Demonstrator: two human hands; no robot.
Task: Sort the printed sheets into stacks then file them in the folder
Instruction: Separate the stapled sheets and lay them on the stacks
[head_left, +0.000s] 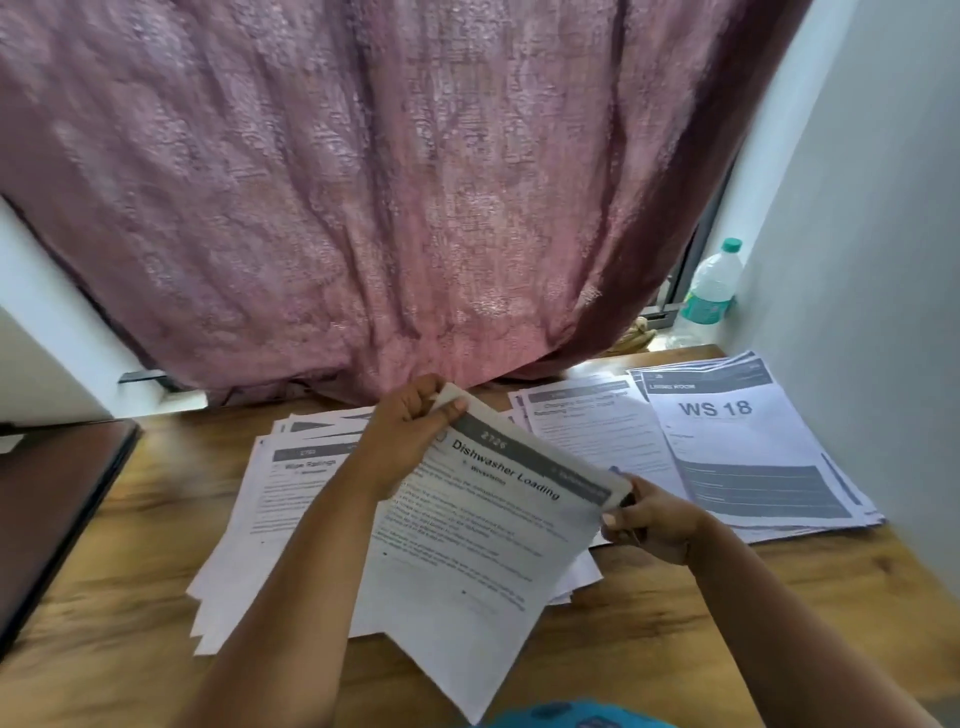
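Wooden desk, both hands seemingly pinching sheet

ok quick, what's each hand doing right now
Left hand: pinching the top corner of the Dishwasher Loading sheet.
Right hand: gripping the same sheet's other top corner.

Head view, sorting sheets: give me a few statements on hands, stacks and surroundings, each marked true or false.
1. Both hands hold the "Dishwasher Loading" sheet. True: left hand at its top corner, right hand at its right edge.
2. The "WS 18" stack lies on the table's left side. False: it lies far right, by the wall.
3. A bottle stands behind the stacks. True.
4. The curtain is green. False: it is pinkish purple.
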